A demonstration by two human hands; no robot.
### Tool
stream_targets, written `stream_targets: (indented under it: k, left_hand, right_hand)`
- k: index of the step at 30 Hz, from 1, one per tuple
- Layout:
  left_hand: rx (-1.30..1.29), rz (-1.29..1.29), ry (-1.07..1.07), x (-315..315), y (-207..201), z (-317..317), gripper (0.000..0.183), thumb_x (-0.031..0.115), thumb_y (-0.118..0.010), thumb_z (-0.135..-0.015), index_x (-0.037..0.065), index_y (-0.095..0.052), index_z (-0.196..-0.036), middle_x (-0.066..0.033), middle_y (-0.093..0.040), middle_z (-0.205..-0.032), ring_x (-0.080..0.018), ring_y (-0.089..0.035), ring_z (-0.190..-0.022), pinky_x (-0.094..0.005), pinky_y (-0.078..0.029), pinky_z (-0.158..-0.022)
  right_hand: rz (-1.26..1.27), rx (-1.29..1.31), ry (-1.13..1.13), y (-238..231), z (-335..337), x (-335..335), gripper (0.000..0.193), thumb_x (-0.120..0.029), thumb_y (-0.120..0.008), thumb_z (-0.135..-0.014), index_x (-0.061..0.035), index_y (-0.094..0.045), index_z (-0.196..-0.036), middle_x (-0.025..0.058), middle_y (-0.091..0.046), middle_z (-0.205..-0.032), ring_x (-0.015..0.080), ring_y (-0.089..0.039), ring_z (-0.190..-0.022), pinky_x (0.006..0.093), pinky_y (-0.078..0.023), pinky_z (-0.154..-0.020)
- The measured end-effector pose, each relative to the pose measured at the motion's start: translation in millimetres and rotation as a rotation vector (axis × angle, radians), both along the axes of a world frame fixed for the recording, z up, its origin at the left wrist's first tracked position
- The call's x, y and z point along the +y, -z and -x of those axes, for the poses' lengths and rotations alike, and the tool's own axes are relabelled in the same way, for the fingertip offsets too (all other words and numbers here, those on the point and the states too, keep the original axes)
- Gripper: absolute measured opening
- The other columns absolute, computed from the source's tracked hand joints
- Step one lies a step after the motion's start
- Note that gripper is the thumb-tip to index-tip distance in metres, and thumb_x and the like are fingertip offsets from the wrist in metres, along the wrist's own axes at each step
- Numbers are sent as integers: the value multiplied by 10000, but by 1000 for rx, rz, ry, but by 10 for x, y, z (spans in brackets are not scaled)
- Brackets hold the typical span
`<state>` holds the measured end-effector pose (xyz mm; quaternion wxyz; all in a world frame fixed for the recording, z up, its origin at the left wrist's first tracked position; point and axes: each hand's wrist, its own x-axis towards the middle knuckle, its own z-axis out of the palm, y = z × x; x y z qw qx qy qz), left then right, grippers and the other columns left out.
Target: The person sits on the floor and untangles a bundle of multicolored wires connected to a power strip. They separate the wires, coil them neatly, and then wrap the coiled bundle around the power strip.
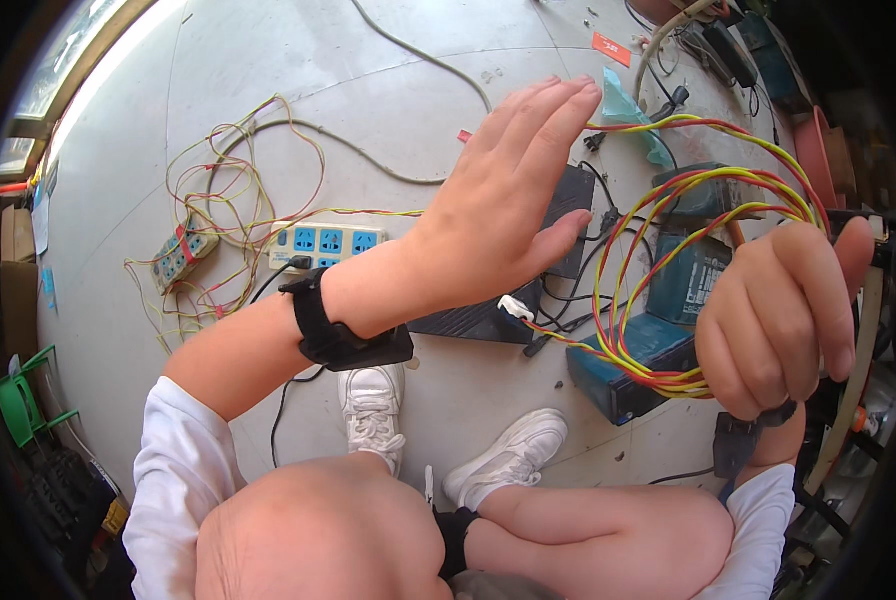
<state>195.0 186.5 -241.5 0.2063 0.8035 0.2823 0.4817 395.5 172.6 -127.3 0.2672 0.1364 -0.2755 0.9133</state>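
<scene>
Head view: coiled red-and-yellow wire (676, 382) is clamped in the right hand (773, 320), above the floor (448, 100), at the right. The left hand (508, 195) is extended flat, thumb apart from fingers; whether the wire behind it is touched cannot be told. A white connector (516, 308) is seen at the wire's end. Further left, a cream power strip (330, 242) is partly hidden by the forearm.
</scene>
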Motion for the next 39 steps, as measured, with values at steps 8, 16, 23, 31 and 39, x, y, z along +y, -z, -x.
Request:
stream_targets:
  k: [8, 16, 23, 31, 39]
  left_hand:
    - [385, 331, 121, -180, 476, 312, 285, 126, -598, -949, 39, -540, -1214, -139, -645, -881, -332, -620, -817, -426, -486, -647]
    - [683, -234, 73, -332, -230, 413, 170, 117, -635, -772, 72, -583, -928, -25, -488, -799, -161, -545, -771, -279, -468, -573]
    - [257, -377, 93, -29, -752, 197, 195, 176, -754, -734, 107, -640, -876, -19, -572, -812, -136, -509, -580, -246, -409, -465]
    - [33, 70, 192, 111, -457, 304, 142, 164, -668, -933, 26, -633, -935, -51, -589, -803, -138, -532, -623, -265, -430, -543]
    - [220, 402, 46, -68, 386, 632, 149, 170, -586, -977, 34, -609, -1033, -110, -621, -776, -251, -579, -663, -340, -463, -606]
  right_hand:
    - [18, -227, 764, -636, -946, 107, 213, -151, -325, -1069, 24, -429, -1007, 118, -468, -592, 144, -407, -395, 321, -350, -377]
    - [-302, -778, 965, -214, -722, 192, 441, -268, -360, -1060, -4, -291, -1406, 242, -401, -1291, 318, -385, -1175, 474, -398, -978]
    - [45, -1098, 364, 31, 116, -283, 512, -340, -395, -1048, 32, -418, -1399, 204, -651, -1052, 249, -663, -827, 321, -532, -730]
    - [139, -451, 27, 256, 123, -327, 618, -486, -332, -1057, 14, -590, -801, 42, -464, -455, 84, -356, -312, 241, -287, -332]
    - [263, -145, 550, -309, -735, -30, 344, -239, -303, -1084, -17, -458, -872, 80, -421, -439, 137, -344, -301, 277, -295, -316]
